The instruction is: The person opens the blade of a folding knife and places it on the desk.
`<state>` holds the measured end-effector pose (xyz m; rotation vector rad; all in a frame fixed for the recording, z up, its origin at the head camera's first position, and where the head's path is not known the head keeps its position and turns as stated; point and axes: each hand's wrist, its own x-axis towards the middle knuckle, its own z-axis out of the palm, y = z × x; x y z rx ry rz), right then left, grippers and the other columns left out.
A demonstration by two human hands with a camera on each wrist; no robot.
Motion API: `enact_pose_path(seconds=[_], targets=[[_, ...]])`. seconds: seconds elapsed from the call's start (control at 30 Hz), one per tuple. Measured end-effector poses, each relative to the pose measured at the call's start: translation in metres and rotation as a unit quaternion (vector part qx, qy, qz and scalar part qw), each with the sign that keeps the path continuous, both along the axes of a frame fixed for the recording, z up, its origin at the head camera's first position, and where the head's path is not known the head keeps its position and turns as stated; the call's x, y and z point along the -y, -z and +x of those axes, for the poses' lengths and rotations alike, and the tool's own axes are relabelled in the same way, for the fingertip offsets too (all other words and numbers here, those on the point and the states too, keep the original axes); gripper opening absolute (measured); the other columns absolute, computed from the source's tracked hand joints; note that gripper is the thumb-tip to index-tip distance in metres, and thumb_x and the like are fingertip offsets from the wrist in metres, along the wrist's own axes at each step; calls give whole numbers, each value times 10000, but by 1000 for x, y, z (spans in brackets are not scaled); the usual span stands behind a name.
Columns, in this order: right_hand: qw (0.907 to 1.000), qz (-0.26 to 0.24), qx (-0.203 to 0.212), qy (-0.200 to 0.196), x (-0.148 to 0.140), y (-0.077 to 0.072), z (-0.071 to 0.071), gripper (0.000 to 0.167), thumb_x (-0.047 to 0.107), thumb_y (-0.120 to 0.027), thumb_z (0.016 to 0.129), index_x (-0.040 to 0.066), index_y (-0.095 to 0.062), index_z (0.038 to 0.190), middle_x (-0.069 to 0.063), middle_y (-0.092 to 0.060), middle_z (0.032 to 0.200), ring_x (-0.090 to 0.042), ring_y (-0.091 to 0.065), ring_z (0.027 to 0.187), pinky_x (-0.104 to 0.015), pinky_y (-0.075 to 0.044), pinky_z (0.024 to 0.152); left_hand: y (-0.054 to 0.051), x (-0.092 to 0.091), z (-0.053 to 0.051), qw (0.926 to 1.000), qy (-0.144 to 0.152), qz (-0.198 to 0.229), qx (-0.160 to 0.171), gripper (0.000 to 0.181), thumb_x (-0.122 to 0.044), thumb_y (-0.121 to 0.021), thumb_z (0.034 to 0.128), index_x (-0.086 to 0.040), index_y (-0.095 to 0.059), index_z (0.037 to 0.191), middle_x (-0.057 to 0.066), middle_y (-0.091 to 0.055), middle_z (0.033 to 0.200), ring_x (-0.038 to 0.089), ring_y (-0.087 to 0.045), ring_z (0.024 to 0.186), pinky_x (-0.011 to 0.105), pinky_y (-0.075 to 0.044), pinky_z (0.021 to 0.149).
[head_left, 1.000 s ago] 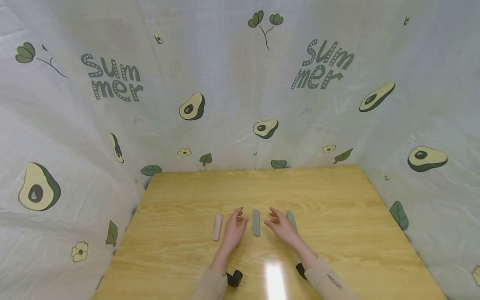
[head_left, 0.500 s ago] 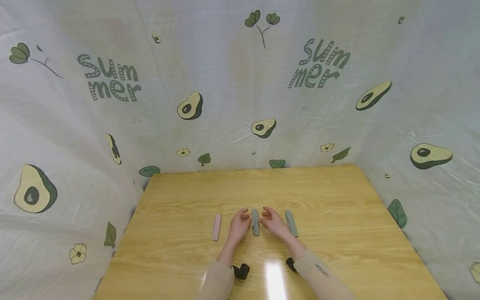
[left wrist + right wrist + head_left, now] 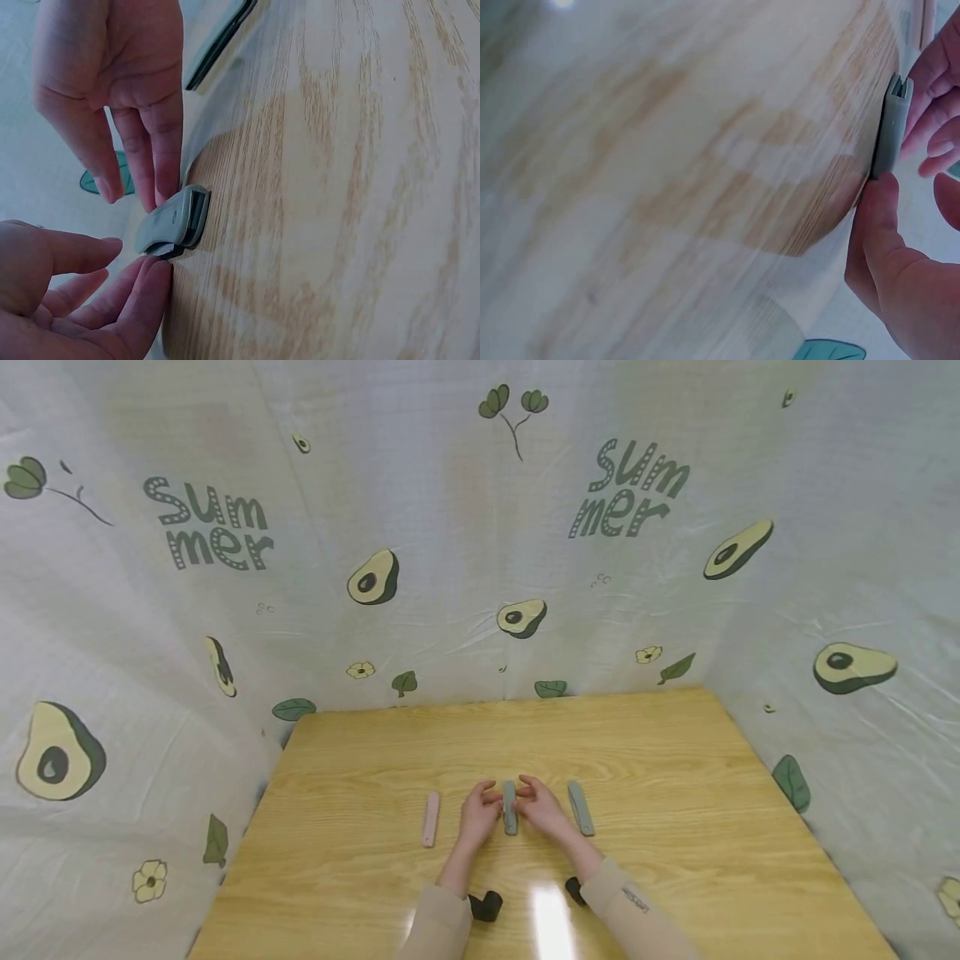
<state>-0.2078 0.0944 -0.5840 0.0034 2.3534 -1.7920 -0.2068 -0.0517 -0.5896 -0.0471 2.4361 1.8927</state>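
A slim grey-green folding knife-like piece lies lengthwise on the wooden table between both hands. Its end shows dark slots between pale layers in the left wrist view. My left hand is on its left side, fingertips touching its edge, with the thumb apart in the left wrist view. From the other side, my right hand touches it with its fingers, the thumb held away. Neither hand visibly wraps round it. A pink piece of similar shape lies left of my left hand. Another grey-green piece lies right of my right hand.
The wooden table extends around the hands, with bright glare near its front. A patterned cloth hangs behind it and along both sides. Black wrist cameras sit by the sleeves.
Both hands have moved inward, from apart on either side of the middle grey-green piece to touching it. The right hand has uncovered the right-hand piece. The head view has shifted slightly.
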Motion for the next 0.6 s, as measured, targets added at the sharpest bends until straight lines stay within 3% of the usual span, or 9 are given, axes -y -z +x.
enact_pose_path(seconds=[0.2, 0.33, 0.6], targets=[[9999, -24, -121, 84, 2, -1, 0, 541, -57, -619, 867, -136, -422, 1365, -326, -584, 1183, -415, -616, 1042, -436, -568, 867, 3, -3, 2, 9999, -134, 79, -47, 395, 92, -618, 844, 115, -556, 1234, 275, -672, 1032, 357, -673, 934, 342, -608, 751], [9996, -125, -134, 191, 2, -3, 0, 537, -65, -613, 859, -142, -425, 1357, -326, -585, 1185, -392, -625, 1023, -388, -572, 841, 3, -4, 1, 9990, -198, 398, -10, 399, 105, -639, 829, 126, -561, 1220, 268, -665, 1012, 340, -674, 907, 347, -615, 753], [9960, -683, 273, 512, 6, -8, 1, 489, -66, -607, 871, -144, -454, 1329, -312, -550, 1172, -302, -612, 944, -371, -604, 740, 3, -3, 0, 9946, -113, 997, 280, 483, 157, -632, 764, 119, -564, 1241, 267, -639, 1055, 273, -667, 879, 359, -620, 735]])
